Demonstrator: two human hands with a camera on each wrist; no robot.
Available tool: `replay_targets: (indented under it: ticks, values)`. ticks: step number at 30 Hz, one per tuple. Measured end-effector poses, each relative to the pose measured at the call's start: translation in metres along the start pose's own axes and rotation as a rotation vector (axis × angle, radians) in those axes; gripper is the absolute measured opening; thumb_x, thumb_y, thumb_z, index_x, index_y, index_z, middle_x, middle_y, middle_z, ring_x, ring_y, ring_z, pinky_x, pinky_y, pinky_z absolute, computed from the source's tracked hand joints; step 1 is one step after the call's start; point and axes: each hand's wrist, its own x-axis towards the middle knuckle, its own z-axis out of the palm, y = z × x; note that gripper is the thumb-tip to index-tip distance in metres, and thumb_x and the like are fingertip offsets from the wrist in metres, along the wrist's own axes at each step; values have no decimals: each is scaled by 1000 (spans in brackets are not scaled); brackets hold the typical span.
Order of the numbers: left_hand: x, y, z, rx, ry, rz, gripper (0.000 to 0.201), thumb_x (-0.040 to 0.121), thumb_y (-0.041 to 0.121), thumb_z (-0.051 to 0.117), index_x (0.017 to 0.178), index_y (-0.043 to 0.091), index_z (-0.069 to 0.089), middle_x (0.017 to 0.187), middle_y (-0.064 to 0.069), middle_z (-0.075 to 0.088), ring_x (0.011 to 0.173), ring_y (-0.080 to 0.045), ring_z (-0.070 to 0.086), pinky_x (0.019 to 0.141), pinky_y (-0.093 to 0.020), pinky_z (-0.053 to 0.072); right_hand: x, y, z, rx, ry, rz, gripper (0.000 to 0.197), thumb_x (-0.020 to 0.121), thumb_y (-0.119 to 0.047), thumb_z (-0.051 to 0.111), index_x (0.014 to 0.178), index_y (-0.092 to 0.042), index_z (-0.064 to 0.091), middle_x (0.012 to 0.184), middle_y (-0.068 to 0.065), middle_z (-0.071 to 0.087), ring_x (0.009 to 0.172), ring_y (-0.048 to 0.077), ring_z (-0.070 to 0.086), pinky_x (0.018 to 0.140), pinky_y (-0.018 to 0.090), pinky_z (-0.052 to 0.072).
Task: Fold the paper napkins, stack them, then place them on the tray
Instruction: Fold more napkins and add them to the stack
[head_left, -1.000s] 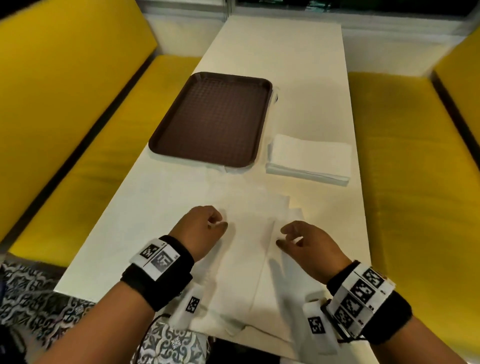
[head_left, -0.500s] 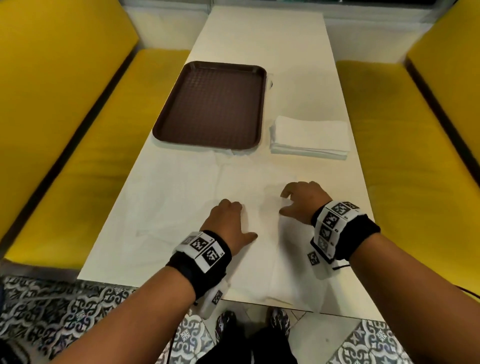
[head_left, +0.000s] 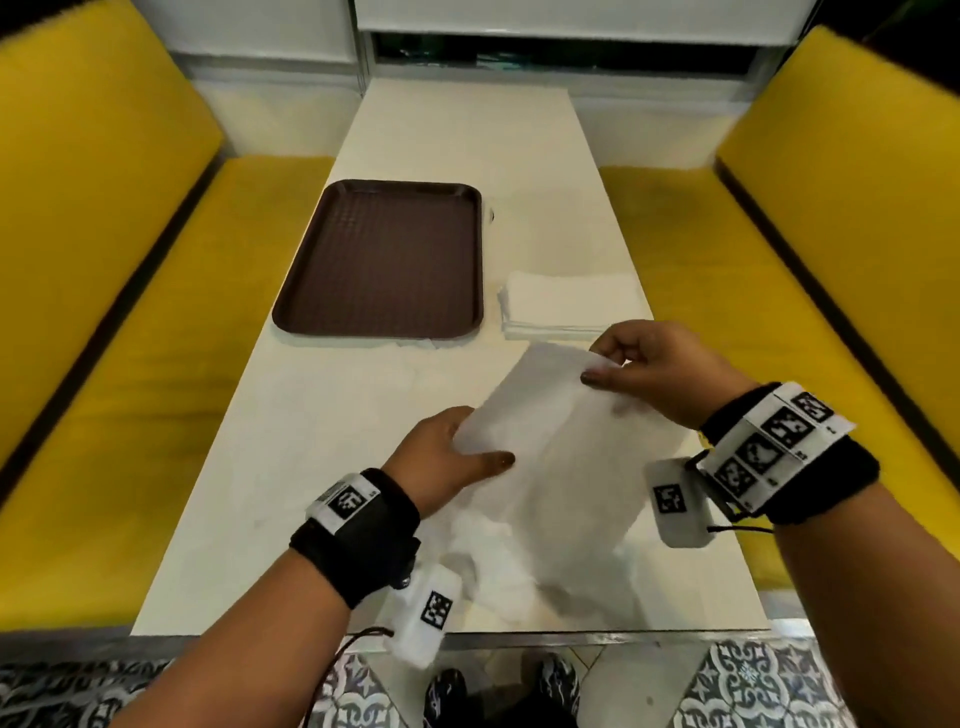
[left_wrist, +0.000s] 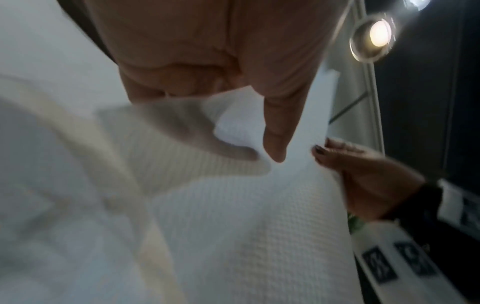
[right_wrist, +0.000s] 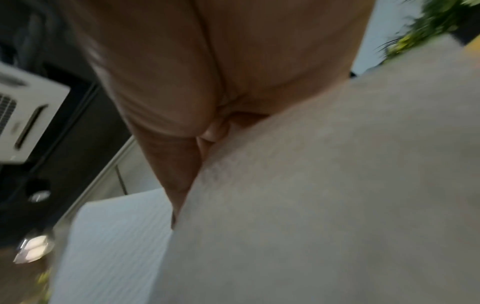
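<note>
A white paper napkin (head_left: 561, 452) is lifted off the white table (head_left: 311, 441), tilted, its lower end hanging near the table's front edge. My left hand (head_left: 457, 457) pinches its left edge, thumb on top; in the left wrist view the fingers show through the napkin (left_wrist: 246, 216). My right hand (head_left: 639, 369) pinches the far right corner; in the right wrist view the thumb lies against the napkin (right_wrist: 324, 185). A stack of folded napkins (head_left: 566, 306) lies right of the empty brown tray (head_left: 382, 257).
Yellow bench seats (head_left: 171, 395) run along both sides of the table. A scrap of white paper (head_left: 415, 344) shows at the tray's near edge. Patterned floor tiles (head_left: 753, 680) and my shoes lie below the front edge.
Both hands were pressing the napkin flat on the table. Now they have pinched its edges and raised it off the surface, the right hand moving farther away and up.
</note>
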Motion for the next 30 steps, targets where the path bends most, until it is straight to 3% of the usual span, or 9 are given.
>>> replay_targets:
  ticks: [6,11,13,17,19,22,25,28,30]
  values:
    - [2,2,-26,-161,38,37,25,74,14,81,94,20,67,87,4,74,78,-8,68,73,-25,51,-15,-1,-27,449,129,50,15,84,-11,71,95,-3,67,90,14,72,74,24,68,70,38,59]
    - [8,23,-37,-563,79,82,13,88,10,64,95,20,65,91,4,71,92,-16,63,82,-33,51,-17,0,-28,827,180,-23,17,76,-7,69,92,-2,67,80,8,74,68,18,69,61,26,57]
    - [10,35,-42,-704,48,77,11,93,22,55,99,21,64,100,1,70,99,-20,64,90,-42,51,-15,-1,-25,908,189,-49,26,70,-10,72,94,-2,68,82,10,73,71,19,69,65,25,58]
    - [21,51,-56,-920,-102,-59,64,92,66,29,116,19,64,120,-5,67,111,-29,62,99,-54,45,-10,-11,-25,937,235,-79,18,86,9,55,94,-2,67,83,8,74,74,17,70,70,24,57]
    - [27,54,-60,-898,-158,-105,75,90,72,20,105,18,71,118,-7,67,107,-27,62,97,-50,45,-8,-15,-26,926,248,-84,22,89,10,50,92,-4,67,82,6,74,73,15,70,70,24,57]
    - [34,59,-58,-738,-190,-153,59,94,61,32,84,19,72,116,-4,68,103,-21,61,83,-37,46,-7,-20,-29,954,273,-93,20,91,8,50,91,-4,65,81,4,74,72,13,70,65,22,57]
    - [42,62,-46,-620,-252,-200,33,91,46,45,75,21,61,118,-3,65,106,-21,59,84,-34,43,-6,-22,-33,999,296,-107,16,88,5,52,91,-5,64,83,3,73,74,13,68,62,21,55]
    - [51,61,-27,-690,-298,-251,22,88,38,54,76,20,51,126,-11,62,106,-27,61,86,-37,46,-4,-24,-35,1046,291,-108,13,80,-4,58,92,-6,64,83,4,72,74,13,67,63,22,56]
    - [55,63,-12,-740,-294,-266,21,89,37,57,88,18,49,128,-16,61,108,-30,62,86,-38,49,-1,-24,-37,1068,291,-105,12,85,-1,55,92,-6,63,81,4,72,71,13,67,62,23,56]
